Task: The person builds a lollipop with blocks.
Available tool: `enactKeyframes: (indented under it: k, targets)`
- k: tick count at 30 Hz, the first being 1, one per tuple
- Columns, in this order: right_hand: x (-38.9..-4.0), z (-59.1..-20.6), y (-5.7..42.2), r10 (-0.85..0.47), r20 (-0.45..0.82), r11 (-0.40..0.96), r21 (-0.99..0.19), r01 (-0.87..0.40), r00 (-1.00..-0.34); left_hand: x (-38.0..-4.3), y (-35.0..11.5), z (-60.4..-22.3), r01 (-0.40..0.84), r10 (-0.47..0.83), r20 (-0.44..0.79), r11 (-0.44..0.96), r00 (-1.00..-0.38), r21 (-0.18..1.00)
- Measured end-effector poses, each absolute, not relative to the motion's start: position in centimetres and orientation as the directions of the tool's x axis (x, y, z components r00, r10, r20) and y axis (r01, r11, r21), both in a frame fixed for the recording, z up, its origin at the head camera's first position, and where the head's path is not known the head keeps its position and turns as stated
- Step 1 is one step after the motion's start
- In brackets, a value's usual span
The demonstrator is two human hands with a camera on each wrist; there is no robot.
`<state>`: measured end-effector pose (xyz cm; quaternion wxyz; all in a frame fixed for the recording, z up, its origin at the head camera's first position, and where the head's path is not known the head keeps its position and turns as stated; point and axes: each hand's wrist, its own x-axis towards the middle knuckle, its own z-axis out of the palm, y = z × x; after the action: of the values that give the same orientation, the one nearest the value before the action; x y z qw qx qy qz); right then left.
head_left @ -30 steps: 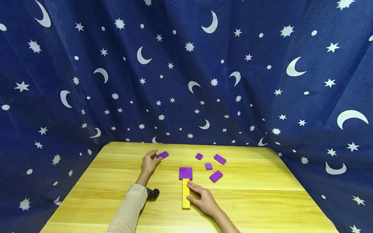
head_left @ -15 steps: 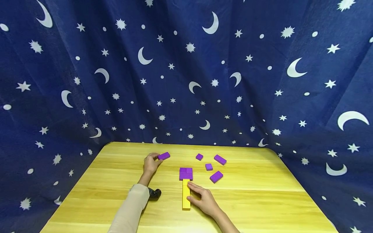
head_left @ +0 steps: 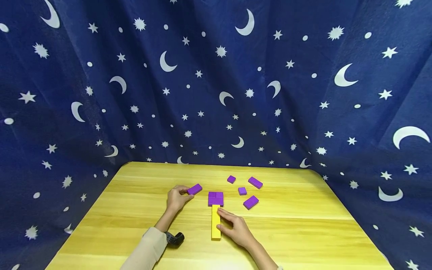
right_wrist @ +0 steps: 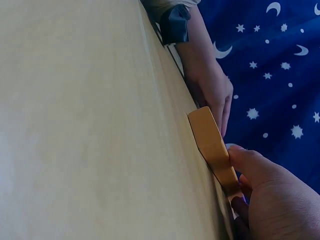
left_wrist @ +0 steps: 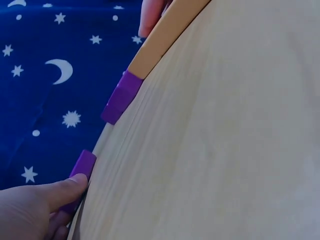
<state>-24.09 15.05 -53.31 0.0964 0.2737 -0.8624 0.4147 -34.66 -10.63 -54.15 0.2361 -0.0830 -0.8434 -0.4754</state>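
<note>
In the head view, my left hand (head_left: 177,198) pinches a purple rectangular block (head_left: 194,189) between thumb and fingers; the left wrist view shows the thumb (left_wrist: 77,181) on its side. To the right of it lies a square group of purple blocks (head_left: 215,199), its pieces set edge to edge. A long yellow block strip (head_left: 215,227) with a seam near its far end runs from that group toward me. Along its right side rests my right hand (head_left: 237,229), thumb and fingertips touching the strip with fingers extended. In the right wrist view, the thumb lies against the yellow strip (right_wrist: 212,145).
Several loose purple blocks lie right of the group, among them a small one (head_left: 242,191) and a longer one (head_left: 251,202). A black wrist device (head_left: 174,239) is on the left arm. Behind the wooden table (head_left: 303,225) hangs a blue star-and-moon curtain (head_left: 216,82).
My left hand has drawn the purple block toward me and to the right, nearer the purple group. The right hand stays at the yellow strip.
</note>
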Motion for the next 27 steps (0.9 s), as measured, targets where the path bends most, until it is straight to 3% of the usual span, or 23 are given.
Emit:
enactKeyframes:
  k: [17, 22, 27]
  targets:
    - [-24.2, -53.3, 15.1, -0.394, 0.382, 0.503, -0.672, -0.544, -0.836, -34.3, -10.5, -52.9, 0.343, 0.034, 0.400, 0.586, -0.916, 0.734]
    - [-24.2, -53.4, 15.1, -0.396, 0.376, 0.501, -0.676, -0.540, -0.838, -35.4, -12.0, -51.9, 0.396, 0.241, 0.319, 0.434, -0.917, 0.809]
    - [-24.2, -53.5, 15.2, -0.397, 0.371, 0.507, -0.673, -0.538, -0.839, -36.9, -13.1, -51.1, 0.403, 0.516, 0.239, 0.232, -0.823, 0.886]
